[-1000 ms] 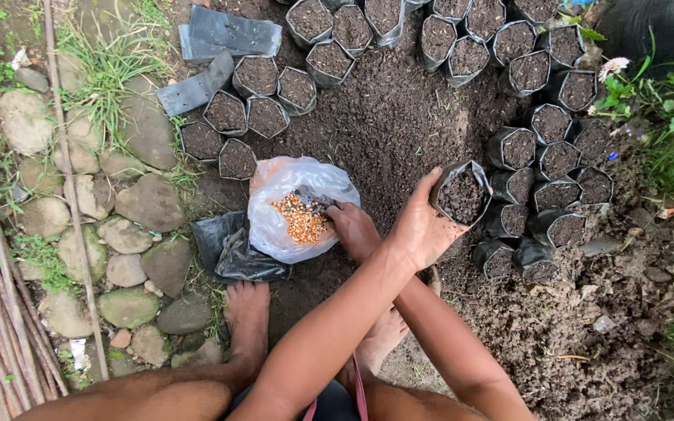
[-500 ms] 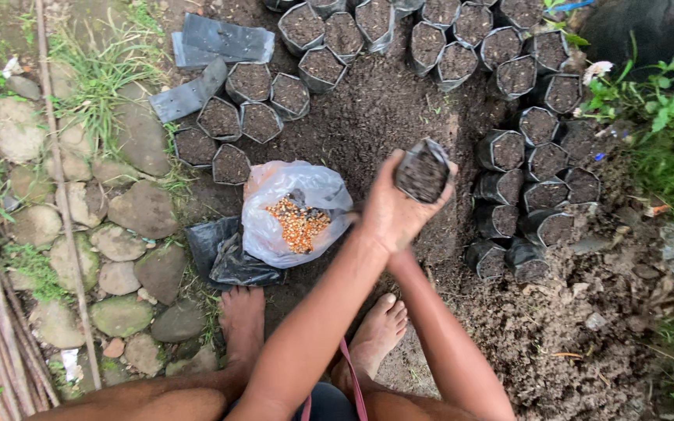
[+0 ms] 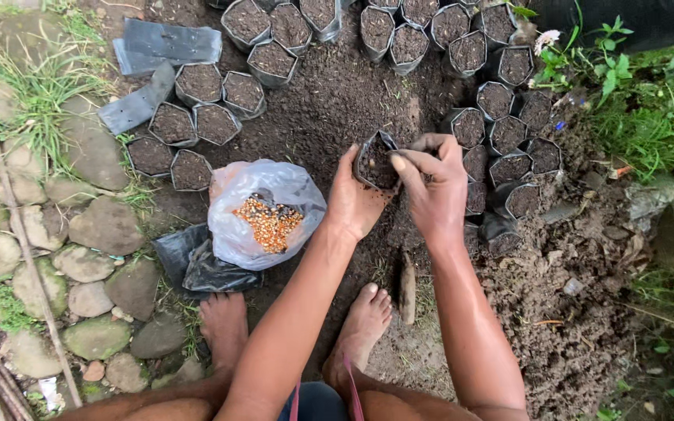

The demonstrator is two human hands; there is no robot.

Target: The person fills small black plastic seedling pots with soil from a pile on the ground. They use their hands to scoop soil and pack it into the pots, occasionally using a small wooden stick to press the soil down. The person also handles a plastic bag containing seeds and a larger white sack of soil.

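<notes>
One small black soil-filled grow bag (image 3: 374,162) sits in the left hand (image 3: 355,201), whose fingers are clamped round its side, held above the bare dark soil. The right hand (image 3: 433,187) hovers at its rim, fingertips (image 3: 399,164) pinched together. Just left lies one clear plastic bag of corn seed (image 3: 265,218). Two groups of filled bags (image 3: 501,136) ring the patch; both forearms stretch forward.
</notes>
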